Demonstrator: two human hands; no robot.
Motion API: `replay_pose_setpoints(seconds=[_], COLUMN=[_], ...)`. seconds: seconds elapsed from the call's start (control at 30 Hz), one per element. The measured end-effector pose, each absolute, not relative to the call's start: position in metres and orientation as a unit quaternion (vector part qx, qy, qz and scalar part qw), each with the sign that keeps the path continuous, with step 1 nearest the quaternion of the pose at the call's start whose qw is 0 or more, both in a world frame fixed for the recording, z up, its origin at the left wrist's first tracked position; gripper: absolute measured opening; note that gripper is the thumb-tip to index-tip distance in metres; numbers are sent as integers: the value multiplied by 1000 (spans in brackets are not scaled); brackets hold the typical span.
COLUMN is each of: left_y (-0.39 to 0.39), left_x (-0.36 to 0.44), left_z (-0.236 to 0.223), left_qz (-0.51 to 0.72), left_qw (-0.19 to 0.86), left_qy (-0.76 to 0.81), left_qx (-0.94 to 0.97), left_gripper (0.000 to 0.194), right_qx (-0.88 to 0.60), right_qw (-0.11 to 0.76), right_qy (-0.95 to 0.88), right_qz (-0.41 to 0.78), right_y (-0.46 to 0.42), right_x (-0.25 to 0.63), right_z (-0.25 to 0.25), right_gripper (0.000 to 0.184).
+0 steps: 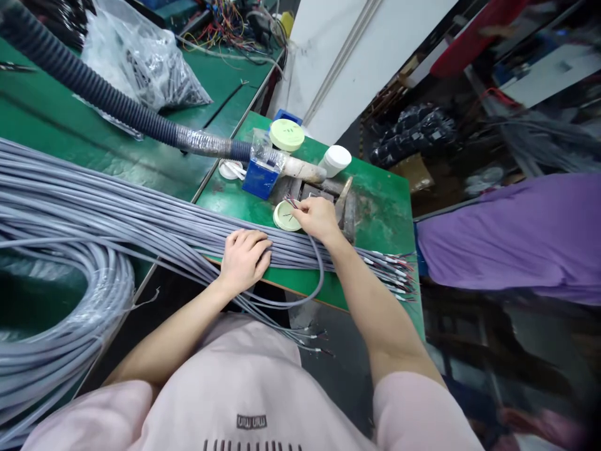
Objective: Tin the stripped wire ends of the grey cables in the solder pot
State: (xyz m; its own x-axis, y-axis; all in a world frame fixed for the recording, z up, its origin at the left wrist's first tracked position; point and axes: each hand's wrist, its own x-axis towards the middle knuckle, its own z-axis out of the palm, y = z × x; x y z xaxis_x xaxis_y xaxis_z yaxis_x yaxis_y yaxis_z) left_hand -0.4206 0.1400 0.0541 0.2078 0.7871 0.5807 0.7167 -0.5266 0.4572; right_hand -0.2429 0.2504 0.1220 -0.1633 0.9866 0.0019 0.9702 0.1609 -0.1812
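Note:
A thick bundle of grey cables (159,207) runs across the green table from the left. My left hand (244,255) presses down on it, fingers curled and close together over the cables. Between thumb and fingers, my right hand (317,217) pinches the end of one grey cable (322,269), which loops back toward me. Its thin, dark-coloured wires (292,201) stick out over a round pale-yellow lid (283,216), just left of my fingertips. On the right, stripped cable ends (394,272) with white sleeves and red and black wires lie near the table's edge.
A ribbed hose (141,119) ends in a taped nozzle (303,169) above metal blocks. Around it stand a blue box (260,178), a white jar (337,160) and a yellow-green lid (287,134). Coiled cable (107,294) lies left; a person in purple (507,235) is at right.

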Motion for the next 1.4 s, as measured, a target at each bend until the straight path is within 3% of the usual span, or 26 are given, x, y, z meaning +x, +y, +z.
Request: replay_pose_setpoints(seconds=[0.3, 0.57, 1.07, 1.4], left_y=[140, 141, 142, 141], left_x=[-420, -419, -419, -419], left_z=[52, 51, 52, 52], left_qz=[407, 408, 407, 403], left_qw=[38, 35, 24, 55], left_qy=[480, 479, 476, 483], left_qx=[776, 777, 779, 775], left_gripper=[18, 18, 17, 18], right_qx=[-655, -746, -763, -645], right_qw=[149, 73, 39, 199], right_qy=[-740, -662, -645, -725], right_qz=[44, 14, 11, 136], right_y=[259, 288, 300, 262], right_x=[-205, -173, -169, -188], right_z=[146, 124, 111, 153], right_gripper=[24, 19, 20, 30])
